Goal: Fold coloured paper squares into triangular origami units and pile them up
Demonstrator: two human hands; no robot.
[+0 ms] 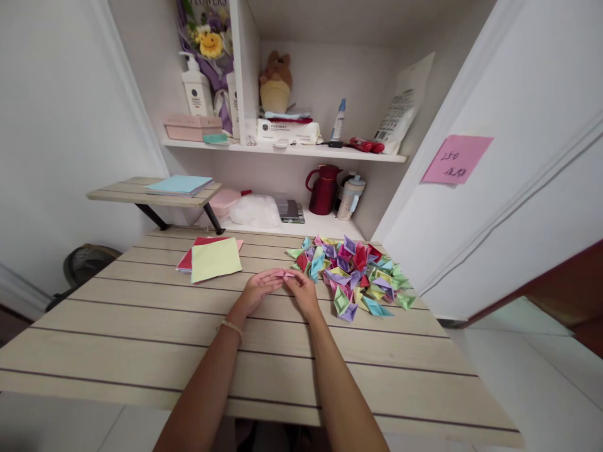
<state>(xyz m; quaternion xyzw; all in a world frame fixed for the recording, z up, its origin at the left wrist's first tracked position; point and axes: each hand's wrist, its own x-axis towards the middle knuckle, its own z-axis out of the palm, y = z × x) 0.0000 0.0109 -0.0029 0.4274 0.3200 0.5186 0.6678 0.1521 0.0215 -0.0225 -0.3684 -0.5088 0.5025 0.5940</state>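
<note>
Now both hands (258,290) pinch pink paper (284,274); cubby (325,225) holds jug (323,192).

Held ppr (284,274): matt. Tbl (273,358): smooth wd-look. Jug (323,193): glossy.

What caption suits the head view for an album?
Left hand and right hand hold pink paper beside a heap of colourful paper boats.

Obst. R of R hand (303,290): paper boats (355,276)
</note>
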